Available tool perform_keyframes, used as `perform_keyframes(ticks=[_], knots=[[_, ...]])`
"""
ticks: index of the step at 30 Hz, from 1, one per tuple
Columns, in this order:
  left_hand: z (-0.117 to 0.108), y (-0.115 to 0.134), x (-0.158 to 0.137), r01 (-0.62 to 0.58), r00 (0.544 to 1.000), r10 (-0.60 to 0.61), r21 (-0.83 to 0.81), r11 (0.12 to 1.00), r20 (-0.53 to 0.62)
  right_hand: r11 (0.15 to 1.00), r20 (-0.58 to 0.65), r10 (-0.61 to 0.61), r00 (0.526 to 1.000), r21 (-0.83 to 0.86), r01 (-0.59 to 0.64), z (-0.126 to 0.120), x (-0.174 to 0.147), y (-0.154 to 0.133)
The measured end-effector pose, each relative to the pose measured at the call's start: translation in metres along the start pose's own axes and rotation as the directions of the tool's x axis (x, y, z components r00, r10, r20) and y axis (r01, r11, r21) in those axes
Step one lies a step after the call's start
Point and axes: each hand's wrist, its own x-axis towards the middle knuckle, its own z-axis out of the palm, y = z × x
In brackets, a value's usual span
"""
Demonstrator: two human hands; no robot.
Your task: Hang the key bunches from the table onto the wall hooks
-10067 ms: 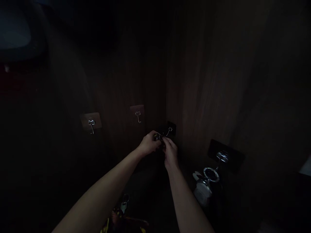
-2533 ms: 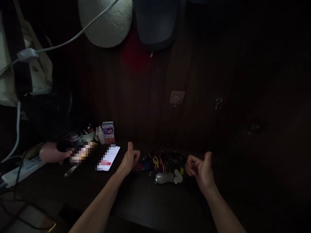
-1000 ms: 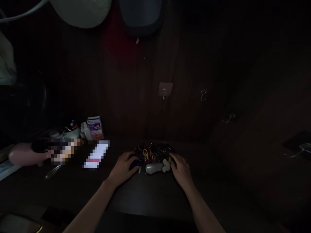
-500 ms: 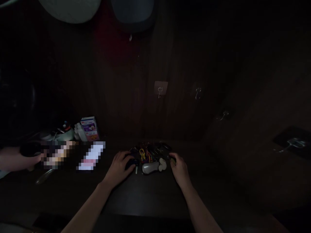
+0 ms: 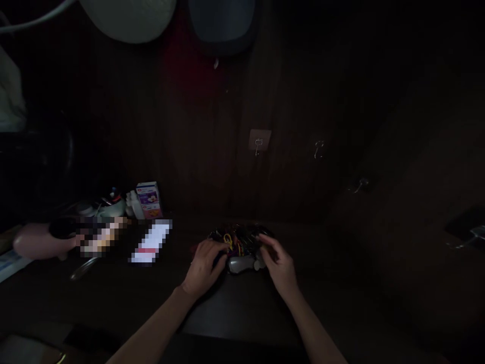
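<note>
In the dim head view, a tangled pile of small things with yellow, red and dark cords (image 5: 238, 243) lies on the dark tabletop. At its front are a grey rounded oblong thing (image 5: 240, 264) and a pale round-lobed piece (image 5: 259, 262). My left hand (image 5: 204, 265) rests against the pile's left side, thumb and fingers apart, with something dark partly hidden beneath them. On the right side, my right hand (image 5: 279, 265) touches the pile with its thumb and fingers apart. Fingertips on both hands are partly lost in the dark.
Left of the pile lies a lit, pixelated phone-like rectangle (image 5: 151, 241). Behind it stand small printed boxes (image 5: 149, 199). Further left are a pink hair-dryer-like thing (image 5: 43, 241) and a shiny elongated thing (image 5: 83, 268). Hooks (image 5: 258, 144) are on the back panel.
My left hand has moved right, closer in against the pile. My right hand now reaches over the pile's right edge and partly covers the pale lobed piece. The view has shifted slightly left.
</note>
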Motion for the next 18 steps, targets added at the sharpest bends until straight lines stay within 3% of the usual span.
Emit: perform_keyframes(ticks=[4,7,10,18], knots=[[0.0,0.004,-0.001,-0.03,0.999,0.031,-0.03,0.999,0.044,0.993,0.206,-0.109,0.972,-0.023,0.116,0.024,-0.002,-0.023],[0.001,0.001,-0.004,-0.013,1.0,0.014,-0.031,0.999,0.012,0.984,0.283,-0.155,0.947,-0.036,0.172,0.043,-0.008,-0.028],[0.002,-0.005,-0.005,0.05,0.998,-0.051,-0.024,0.998,-0.039,0.977,0.297,-0.172,0.939,-0.069,0.201,0.054,-0.015,-0.023],[0.004,-0.01,-0.003,0.068,0.998,-0.068,-0.031,0.997,0.008,0.969,0.224,-0.22,0.95,-0.059,0.238,0.053,-0.025,-0.01]])
